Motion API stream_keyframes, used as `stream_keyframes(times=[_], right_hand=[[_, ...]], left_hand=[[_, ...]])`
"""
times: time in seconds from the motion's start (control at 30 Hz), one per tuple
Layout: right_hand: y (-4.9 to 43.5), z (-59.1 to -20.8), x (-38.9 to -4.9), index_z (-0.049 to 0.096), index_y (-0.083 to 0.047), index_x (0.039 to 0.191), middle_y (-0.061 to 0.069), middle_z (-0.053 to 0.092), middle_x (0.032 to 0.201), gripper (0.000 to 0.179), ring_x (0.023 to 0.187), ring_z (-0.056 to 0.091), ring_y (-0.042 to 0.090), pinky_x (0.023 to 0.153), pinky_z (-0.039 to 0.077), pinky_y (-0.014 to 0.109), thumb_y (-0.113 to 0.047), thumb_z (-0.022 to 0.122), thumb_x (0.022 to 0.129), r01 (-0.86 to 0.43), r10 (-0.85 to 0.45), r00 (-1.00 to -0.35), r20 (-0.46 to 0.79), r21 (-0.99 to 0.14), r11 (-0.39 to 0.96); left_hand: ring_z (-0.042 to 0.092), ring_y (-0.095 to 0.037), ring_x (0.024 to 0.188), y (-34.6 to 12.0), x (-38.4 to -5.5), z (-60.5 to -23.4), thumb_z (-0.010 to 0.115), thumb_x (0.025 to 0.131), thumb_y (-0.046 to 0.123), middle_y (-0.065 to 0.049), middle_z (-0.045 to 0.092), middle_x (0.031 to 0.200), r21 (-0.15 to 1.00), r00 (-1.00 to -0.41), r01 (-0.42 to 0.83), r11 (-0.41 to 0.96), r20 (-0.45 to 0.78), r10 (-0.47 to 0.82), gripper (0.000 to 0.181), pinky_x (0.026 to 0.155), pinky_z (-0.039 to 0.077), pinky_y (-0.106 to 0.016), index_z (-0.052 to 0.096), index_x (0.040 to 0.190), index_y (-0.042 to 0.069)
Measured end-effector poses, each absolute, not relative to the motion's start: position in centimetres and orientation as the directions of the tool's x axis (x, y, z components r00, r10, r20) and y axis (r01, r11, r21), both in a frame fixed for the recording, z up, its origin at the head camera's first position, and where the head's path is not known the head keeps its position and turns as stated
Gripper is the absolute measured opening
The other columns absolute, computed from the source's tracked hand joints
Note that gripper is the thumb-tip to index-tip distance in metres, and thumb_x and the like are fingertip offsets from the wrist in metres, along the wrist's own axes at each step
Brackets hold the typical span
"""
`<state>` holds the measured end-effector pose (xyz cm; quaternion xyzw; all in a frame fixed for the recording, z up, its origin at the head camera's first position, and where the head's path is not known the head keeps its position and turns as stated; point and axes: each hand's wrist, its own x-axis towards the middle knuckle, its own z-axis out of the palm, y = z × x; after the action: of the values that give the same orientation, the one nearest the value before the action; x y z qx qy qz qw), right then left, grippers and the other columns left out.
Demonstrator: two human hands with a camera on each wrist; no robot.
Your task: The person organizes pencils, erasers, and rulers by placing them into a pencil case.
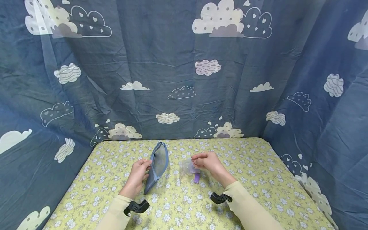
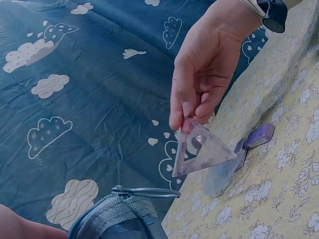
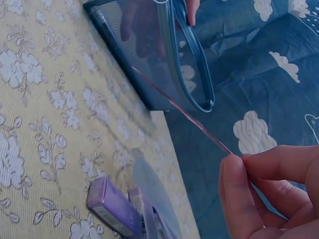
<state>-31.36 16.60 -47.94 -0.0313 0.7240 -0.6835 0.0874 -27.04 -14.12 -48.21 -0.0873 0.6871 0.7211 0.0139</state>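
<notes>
My left hand grips the side of a blue mesh zip pouch, which stands tilted with its mouth gaping. To its right, my right hand pinches a clear set square by one corner, above the table. The right wrist view shows the set square edge-on, pointing towards the pouch. Below it on the table lie a small purple box and a translucent piece with a rounded edge. Another purple item is partly hidden behind that piece.
A yellow floral cloth covers the table. Dark blue curtains with cloud prints hang behind the table's far edge and along both sides. Each wrist carries a black camera mount.
</notes>
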Motion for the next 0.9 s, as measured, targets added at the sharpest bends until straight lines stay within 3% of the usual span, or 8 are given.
stream_keyframes(times=[0.33,0.5,0.67,0.9], right_hand=[[16.0,-46.8,-31.4,0.071,0.007,0.114,0.027,0.068,0.115,0.023,0.089,0.073,0.024,0.080,0.057,0.034,0.004,0.067,0.091,0.088,-0.179,-0.980,-0.089,-0.996,0.012],[15.6,-46.3,-31.5,0.068,0.009,0.118,0.023,0.069,0.114,0.027,0.090,0.073,0.023,0.081,0.057,0.033,0.003,0.067,0.092,0.087,-0.184,-0.979,-0.086,-0.996,0.000],[15.2,-45.5,-31.5,0.070,0.006,0.116,0.018,0.071,0.110,0.024,0.099,0.071,0.030,0.082,0.057,0.033,0.003,0.067,0.092,0.071,-0.188,-0.980,-0.069,-0.997,-0.006],[14.6,-44.5,-32.0,0.071,0.004,0.114,0.025,0.068,0.117,0.021,0.098,0.071,0.026,0.085,0.056,0.034,0.004,0.066,0.093,0.064,-0.192,-0.980,-0.055,-0.997,-0.041]], left_hand=[[0.052,-0.033,0.106,-14.1,-27.0,-48.1,0.060,0.102,0.022,-0.010,0.056,0.106,0.988,-0.983,-0.143,-0.059,-0.149,-0.107,0.022,0.095,0.039,-0.054,0.056,0.097,0.001],[0.053,-0.031,0.103,-14.1,-27.1,-48.2,0.060,0.102,0.022,-0.010,0.057,0.107,0.988,-0.983,-0.143,-0.054,-0.149,-0.109,0.022,0.094,0.040,-0.052,0.057,0.098,0.001],[0.053,-0.032,0.103,-14.1,-27.1,-48.3,0.059,0.102,0.023,-0.012,0.057,0.106,0.989,-0.983,-0.143,-0.048,-0.147,-0.107,0.024,0.092,0.040,-0.051,0.057,0.100,-0.001],[0.053,-0.032,0.105,-14.2,-27.1,-48.3,0.059,0.102,0.023,-0.017,0.057,0.112,0.988,-0.983,-0.148,-0.048,-0.152,-0.106,0.026,0.093,0.040,-0.052,0.057,0.103,-0.003]])
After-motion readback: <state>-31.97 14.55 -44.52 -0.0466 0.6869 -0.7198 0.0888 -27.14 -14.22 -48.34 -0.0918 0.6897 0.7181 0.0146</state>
